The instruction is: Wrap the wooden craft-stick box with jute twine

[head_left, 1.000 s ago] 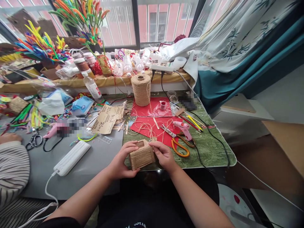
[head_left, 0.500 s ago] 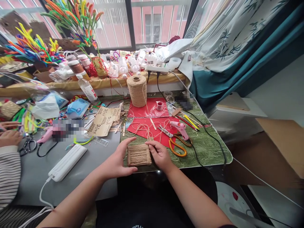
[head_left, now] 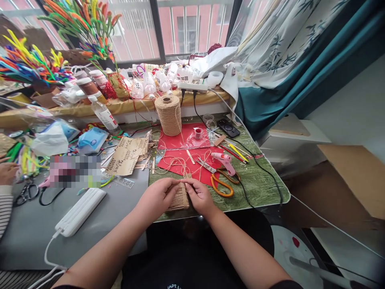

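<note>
Twine-wrapped box (head_left: 179, 202) sat at the frame's lower centre, partly behind the left hand (head_left: 158, 198) and beside the right hand (head_left: 200, 196); both had fingertips pinched together, seemingly on twine (head_left: 185, 169), probably to steady the strand near its edge.

In the near middle, the small, tan, twine-wrapped box (head_left: 181, 199) is ribbed, matt and rough, its fibrous finish matching the tall, tan, cylindrical spool of twine (head_left: 168, 118) farther off. To the right, the pink, pistol-shaped plastic glue gun (head_left: 224, 159) looks smooth, and the orange-handled scissors (head_left: 214, 170) have bright metal blades, while glossy, clear, crinkled plastic film (head_left: 192, 140) covers the far red sheet. To the left, the white, oblong plastic power strip (head_left: 80, 212) lies smooth on a matt grey tabletop (head_left: 120, 212) (the green one (head_left: 261, 188) on the right has a wood-grain look).
</note>
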`<state>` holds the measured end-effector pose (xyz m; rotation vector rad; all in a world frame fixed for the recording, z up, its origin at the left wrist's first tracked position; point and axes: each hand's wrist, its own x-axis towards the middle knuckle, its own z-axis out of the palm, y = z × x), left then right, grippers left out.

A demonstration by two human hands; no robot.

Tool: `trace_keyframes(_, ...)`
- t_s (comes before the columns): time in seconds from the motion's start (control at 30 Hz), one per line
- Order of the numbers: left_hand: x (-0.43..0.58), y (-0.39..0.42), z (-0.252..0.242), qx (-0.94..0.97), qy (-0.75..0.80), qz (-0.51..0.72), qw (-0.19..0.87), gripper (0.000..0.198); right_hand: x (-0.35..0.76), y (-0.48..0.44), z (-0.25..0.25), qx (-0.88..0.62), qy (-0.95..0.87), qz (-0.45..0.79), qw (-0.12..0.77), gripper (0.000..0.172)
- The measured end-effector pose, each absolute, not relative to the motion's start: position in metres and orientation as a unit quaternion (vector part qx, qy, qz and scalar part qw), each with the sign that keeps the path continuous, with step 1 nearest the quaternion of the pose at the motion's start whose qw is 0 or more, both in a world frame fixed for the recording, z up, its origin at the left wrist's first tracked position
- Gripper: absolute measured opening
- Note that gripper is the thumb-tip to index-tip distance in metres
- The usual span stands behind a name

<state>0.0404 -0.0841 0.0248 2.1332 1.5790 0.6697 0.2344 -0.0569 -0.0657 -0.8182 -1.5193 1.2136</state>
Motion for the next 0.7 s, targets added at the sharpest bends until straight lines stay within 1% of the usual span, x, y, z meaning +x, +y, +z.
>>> trace_keyframes(0.13,0.043,-0.084,0.027,0.766,0.566,0.239,0.192,0.021,0.235,-0.058,-0.066,-0.325,-0.622,0.509,0.498,0.027)
trace_keyframes(0.23,0.047,-0.087,0.032,0.793,0.555,0.200,0.151,0.021,0.235,-0.058,-0.069,-0.320,-0.609,0.534,0.491,0.027)
trace_keyframes(0.27,0.049,-0.089,0.033,0.805,0.548,0.186,0.135,0.032,0.234,-0.058,-0.070,-0.318,-0.601,0.546,0.489,0.028)
trace_keyframes(0.33,0.054,-0.092,0.035,0.822,0.535,0.162,0.109,0.070,0.232,-0.058,-0.073,-0.314,-0.579,0.567,0.495,0.031)
trace_keyframes(0.37,0.056,-0.092,0.034,0.826,0.532,0.154,0.102,0.085,0.231,-0.058,-0.074,-0.312,-0.567,0.575,0.500,0.033)
trace_keyframes(0.4,0.058,-0.093,0.034,0.827,0.532,0.149,0.099,0.092,0.230,-0.057,-0.075,-0.311,-0.558,0.581,0.504,0.033)
trace_keyframes(0.43,0.058,-0.093,0.033,0.826,0.534,0.148,0.101,0.091,0.230,-0.056,-0.075,-0.311,-0.552,0.582,0.509,0.030)
trace_keyframes(0.47,0.057,-0.093,0.031,0.821,0.538,0.156,0.109,0.085,0.230,-0.056,-0.075,-0.313,-0.550,0.581,0.512,0.026)
trace_keyframes(0.53,0.051,-0.094,0.027,0.796,0.554,0.194,0.146,0.077,0.231,-0.054,-0.073,-0.323,-0.553,0.565,0.520,0.019)
trace_keyframes(0.7,0.029,-0.103,0.004,0.718,0.564,0.309,0.267,0.080,0.237,-0.054,-0.065,-0.340,-0.588,0.509,0.529,0.015)
